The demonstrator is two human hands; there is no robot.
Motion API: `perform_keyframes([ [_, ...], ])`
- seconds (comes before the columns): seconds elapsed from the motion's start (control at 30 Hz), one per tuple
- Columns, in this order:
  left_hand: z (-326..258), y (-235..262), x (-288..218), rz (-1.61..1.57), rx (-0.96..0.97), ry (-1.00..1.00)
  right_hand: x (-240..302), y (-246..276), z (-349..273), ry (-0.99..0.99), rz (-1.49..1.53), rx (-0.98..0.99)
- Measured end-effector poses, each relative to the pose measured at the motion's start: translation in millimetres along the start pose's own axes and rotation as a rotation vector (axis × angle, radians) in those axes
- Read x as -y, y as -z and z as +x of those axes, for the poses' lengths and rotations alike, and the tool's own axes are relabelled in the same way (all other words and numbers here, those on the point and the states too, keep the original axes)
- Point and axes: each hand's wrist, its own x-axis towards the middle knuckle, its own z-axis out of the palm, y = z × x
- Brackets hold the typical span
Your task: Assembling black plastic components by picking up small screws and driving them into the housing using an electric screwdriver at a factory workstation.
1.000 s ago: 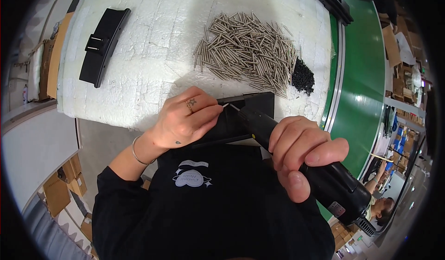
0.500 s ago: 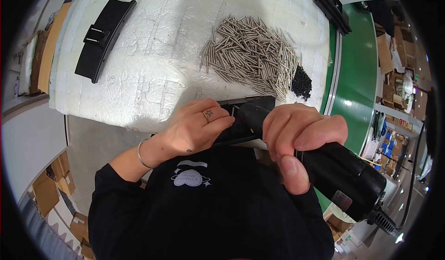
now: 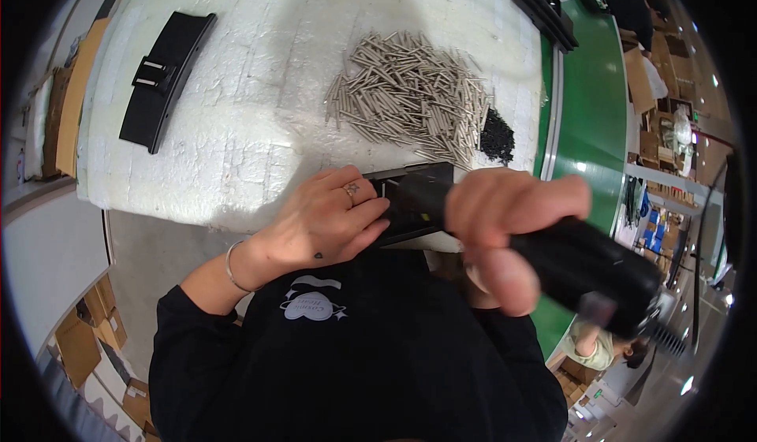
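Your right grip wraps the black cylindrical power driver. Left grip touches the black plastic piece, near edge of the white-covered table; can't tell what it pinches. Risk: slanted driver slips, nicks fingertips.

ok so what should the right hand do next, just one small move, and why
Probably steady the black power driver in the right hand before applying any pressure: its nose sits very close to the left hand at the black part, and its tip can't be made out.
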Motion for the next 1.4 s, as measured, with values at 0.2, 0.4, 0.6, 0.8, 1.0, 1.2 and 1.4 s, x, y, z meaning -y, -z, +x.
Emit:
perform_keyframes([
  [0.2,19.3,13.6,-28.2,0.085,0.081,0.108,43.4,60.3,-14.6,0.197,-0.283,-0.446],
  [0.4,21.3,6.6,-29.9,0.158,0.385,0.114,28.7,79.2,-39.3,0.134,-0.363,-0.761],
  [0.6,41.6,15.2,-26.7,0.134,0.455,0.065,18.4,93.9,-47.9,0.094,-0.379,-0.857],
  [0.8,70.0,4.4,-25.3,0.03,0.216,-0.022,35.7,82.5,-46.8,0.232,-0.198,-0.723],
  [1.0,107.5,-31.3,-21.5,0.017,0.036,-0.13,65.6,56.9,-46.6,0.3,-0.175,-0.433],
  [1.2,108.2,-34.2,-23.2,-0.014,0.011,-0.206,75.9,49.8,-47.0,0.355,-0.101,-0.34],
  [1.4,98.7,-31.0,-22.4,-0.089,-0.006,-0.154,76.4,49.6,-45.7,0.333,-0.055,-0.297],
])
